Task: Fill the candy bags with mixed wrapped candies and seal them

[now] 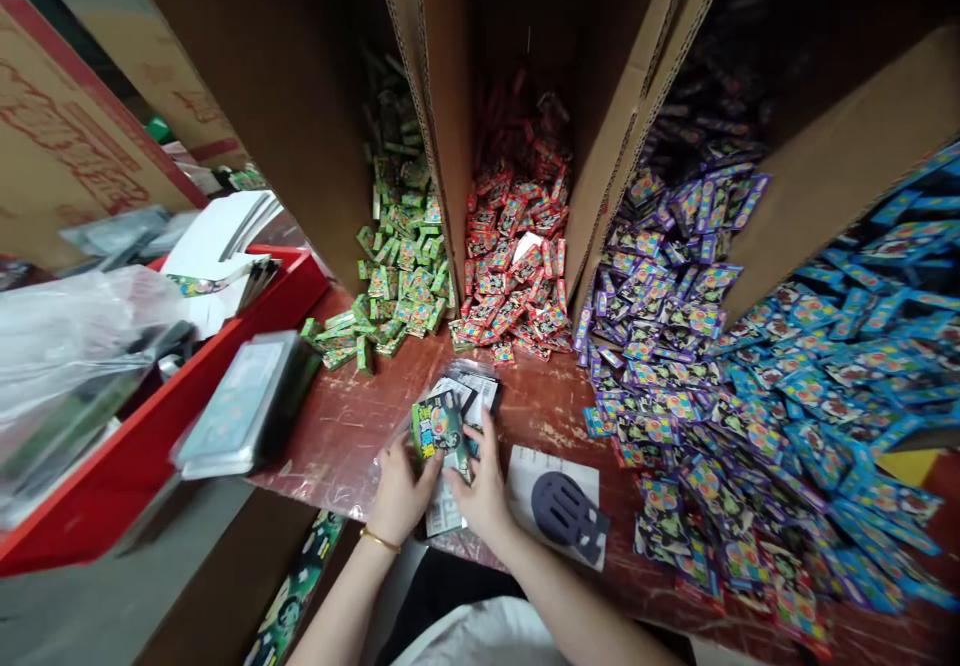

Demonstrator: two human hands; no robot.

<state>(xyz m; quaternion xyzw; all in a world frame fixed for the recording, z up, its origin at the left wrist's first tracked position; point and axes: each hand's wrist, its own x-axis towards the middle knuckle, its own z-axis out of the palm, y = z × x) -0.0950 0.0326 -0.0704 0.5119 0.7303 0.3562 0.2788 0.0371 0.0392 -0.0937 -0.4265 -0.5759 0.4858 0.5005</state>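
Observation:
Between my two hands is a green and black printed packet (439, 428) with colourful lettering. My left hand (403, 491) grips its lower left side, the thumb lying on its front. My right hand (484, 486) has its fingers along the packet's right edge. Beneath the packet, several dark and white printed cards (474, 391) lie on the red-brown table (330, 456), partly hidden by my hands. Just right of my right hand is a white sheet (525, 471) with a dark slotted spatula-shaped figure (570, 511) on it.
Cardboard partitions (431, 126) divide heaps of green packets (405, 286), red packets (517, 296), purple packets (660, 316) and blue packets (840, 366). At left stand a stack of clear plastic sleeves (240, 401) and a red tray (150, 456) holding papers and plastic.

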